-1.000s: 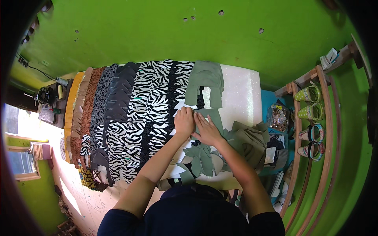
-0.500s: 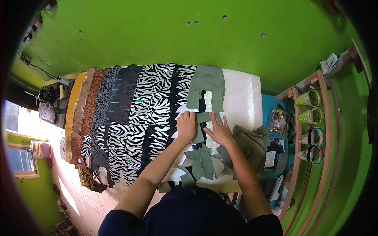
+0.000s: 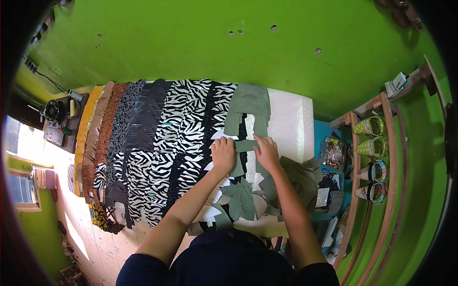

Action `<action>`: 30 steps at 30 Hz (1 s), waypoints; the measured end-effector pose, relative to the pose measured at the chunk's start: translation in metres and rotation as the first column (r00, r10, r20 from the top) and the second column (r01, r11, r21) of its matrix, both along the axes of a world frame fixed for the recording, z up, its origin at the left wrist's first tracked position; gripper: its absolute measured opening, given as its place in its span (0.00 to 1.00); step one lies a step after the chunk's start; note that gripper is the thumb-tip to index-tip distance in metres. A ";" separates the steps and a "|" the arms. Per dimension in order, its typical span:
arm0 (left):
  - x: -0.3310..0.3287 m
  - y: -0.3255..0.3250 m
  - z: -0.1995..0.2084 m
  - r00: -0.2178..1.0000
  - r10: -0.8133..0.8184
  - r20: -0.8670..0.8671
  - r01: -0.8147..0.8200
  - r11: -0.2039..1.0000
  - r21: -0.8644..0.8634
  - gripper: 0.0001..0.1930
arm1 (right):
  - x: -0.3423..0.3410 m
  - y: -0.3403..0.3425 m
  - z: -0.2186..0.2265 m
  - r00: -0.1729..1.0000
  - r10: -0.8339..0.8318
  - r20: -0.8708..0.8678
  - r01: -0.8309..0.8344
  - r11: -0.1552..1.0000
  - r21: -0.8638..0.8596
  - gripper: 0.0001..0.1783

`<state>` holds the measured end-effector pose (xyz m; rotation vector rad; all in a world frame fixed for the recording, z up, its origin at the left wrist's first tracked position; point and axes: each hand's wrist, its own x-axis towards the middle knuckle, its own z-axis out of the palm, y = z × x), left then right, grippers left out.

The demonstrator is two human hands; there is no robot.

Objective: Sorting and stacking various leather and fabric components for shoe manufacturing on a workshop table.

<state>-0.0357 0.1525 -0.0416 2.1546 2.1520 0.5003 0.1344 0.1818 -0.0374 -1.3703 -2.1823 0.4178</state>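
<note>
While both palms press flat | left hand (image 3: 223, 153) and right hand (image 3: 267, 152), fingers spread, nothing clamped | we judge they smooth the green cut piece (image 3: 245, 145) onto the stack (image 3: 248, 102).

Bare white table surface (image 3: 291, 124) open right of centre, zebra-print pieces (image 3: 186, 143) covering the middle and left, green cut pieces (image 3: 248, 107) stacked above the hands, wooden shoe rack (image 3: 377, 157) blocking the right edge

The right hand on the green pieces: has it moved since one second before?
Yes. The right hand moved up along the white glittery sheet, toward the green wall.
</note>
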 end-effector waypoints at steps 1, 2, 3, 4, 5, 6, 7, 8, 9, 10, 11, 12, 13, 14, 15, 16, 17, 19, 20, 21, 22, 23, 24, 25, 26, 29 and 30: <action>0.001 0.000 0.000 1.000 -0.001 -0.002 0.001 1.000 0.003 0.19 | -0.003 0.004 0.002 0.997 -0.007 0.080 0.005 1.000 0.028 0.21; 0.002 0.000 0.000 1.000 -0.010 -0.025 0.010 1.000 0.014 0.19 | -0.004 0.006 0.005 0.987 -0.017 0.159 0.008 0.998 0.055 0.19; 0.002 0.000 0.000 0.999 -0.019 -0.048 0.020 1.000 0.025 0.18 | -0.006 0.008 0.007 0.987 -0.019 0.157 0.010 0.998 0.059 0.19; 0.003 0.000 0.000 0.999 -0.018 -0.048 0.019 0.999 0.028 0.18 | -0.006 0.010 0.010 0.979 0.007 0.206 -0.003 1.000 -0.016 0.16; 0.003 0.001 0.000 0.997 -0.036 -0.062 0.038 0.999 0.033 0.17 | -0.006 0.011 0.013 0.967 0.035 0.252 -0.013 0.996 -0.091 0.13; 0.003 0.002 0.000 0.996 -0.055 -0.074 0.058 0.998 0.037 0.17 | -0.006 0.012 0.016 0.967 0.035 0.253 -0.013 0.996 -0.088 0.13; 0.003 0.004 0.004 0.996 -0.054 -0.074 0.056 0.998 0.038 0.17 | -0.006 0.013 0.019 0.957 0.034 0.287 0.008 0.990 -0.142 0.11; 0.002 0.006 0.007 0.989 -0.123 -0.088 0.128 0.990 0.062 0.16 | -0.005 0.013 0.023 0.946 0.035 0.321 0.030 0.980 -0.196 0.08; 0.001 0.008 0.011 0.976 -0.191 -0.104 0.200 0.976 0.084 0.15 | -0.004 0.014 0.026 0.946 0.036 0.321 0.029 0.980 -0.196 0.08; 0.000 0.009 0.013 0.976 -0.192 -0.103 0.201 0.976 0.085 0.15 | -0.001 0.015 0.030 0.964 0.078 0.253 -0.024 0.977 -0.211 0.08; -0.003 0.011 0.016 0.955 -0.296 0.013 0.295 0.954 0.047 0.14 | 0.002 0.016 0.033 0.976 0.120 0.183 -0.078 0.972 -0.223 0.08; -0.007 0.012 0.018 0.912 -0.388 0.132 0.389 0.921 0.020 0.14 | 0.005 0.019 0.036 0.976 0.119 0.183 -0.077 0.972 -0.223 0.08; -0.011 0.018 0.028 0.909 -0.393 0.137 0.413 0.890 -0.195 0.13 | 0.007 0.022 0.043 0.996 0.090 0.004 -0.081 0.911 -0.403 0.08; -0.014 0.024 0.037 0.906 -0.401 0.139 0.421 0.886 -0.195 0.13 | 0.012 0.025 0.046 0.986 0.019 -0.166 -0.110 0.819 -0.563 0.08; -0.016 0.029 0.046 0.905 -0.278 0.323 0.372 0.884 -0.284 0.15 | 0.018 0.030 0.041 0.974 0.045 -0.221 -0.149 0.864 -0.481 0.11; -0.021 0.035 0.052 0.870 -0.122 0.478 0.330 0.864 -0.379 0.17 | 0.020 0.035 0.040 0.974 0.043 -0.223 -0.148 0.864 -0.482 0.11; -0.025 0.044 0.055 0.824 -0.070 0.563 0.343 0.851 -0.397 0.20 | 0.021 0.042 0.038 0.957 -0.013 -0.289 -0.146 0.841 -0.521 0.11; -0.032 0.062 0.050 0.787 -0.057 0.614 0.350 0.861 -0.369 0.20 | 0.020 0.055 0.033 0.903 -0.091 -0.421 -0.169 0.823 -0.542 0.12; -0.035 0.070 0.047 0.746 -0.044 0.665 0.354 0.872 -0.339 0.20 | 0.018 0.062 0.029 0.902 -0.088 -0.423 -0.174 0.822 -0.542 0.12; -0.037 0.078 0.043 0.725 0.014 0.689 0.327 0.873 -0.361 0.18 | 0.016 0.068 0.026 0.822 -0.194 -0.535 -0.204 0.777 -0.595 0.12; -0.044 0.085 0.031 0.731 0.026 0.682 0.312 0.876 -0.367 0.18 | 0.007 0.075 0.023 0.721 -0.300 -0.625 -0.254 0.725 -0.641 0.12; -0.050 0.091 0.020 0.651 0.100 0.752 0.287 0.885 -0.366 0.17 | 0.001 0.080 0.021 0.727 -0.324 -0.605 -0.215 0.730 -0.649 0.13; -0.057 0.097 0.011 0.559 0.171 0.811 0.259 0.894 -0.367 0.16 | -0.007 0.088 0.017 0.726 -0.316 -0.611 -0.227 0.728 -0.647 0.13; -0.047 0.106 0.015 0.567 0.216 0.795 0.272 0.862 -0.428 0.15 | 0.004 0.097 0.002 0.765 -0.320 -0.558 -0.115 0.786 -0.608 0.15; -0.041 0.110 0.018 0.566 0.214 0.796 0.281 0.857 -0.431 0.15 | 0.008 0.102 -0.008 0.801 -0.319 -0.506 -0.019 0.832 -0.555 0.16; -0.033 0.118 0.018 0.742 0.090 0.664 0.171 0.933 -0.317 0.14 | 0.002 0.111 -0.023 0.890 -0.280 -0.361 0.148 0.924 -0.352 0.18; -0.031 0.120 0.016 0.809 0.064 0.584 0.151 0.938 -0.312 0.14 | 0.001 0.111 -0.025 0.889 -0.279 -0.363 0.146 0.924 -0.353 0.18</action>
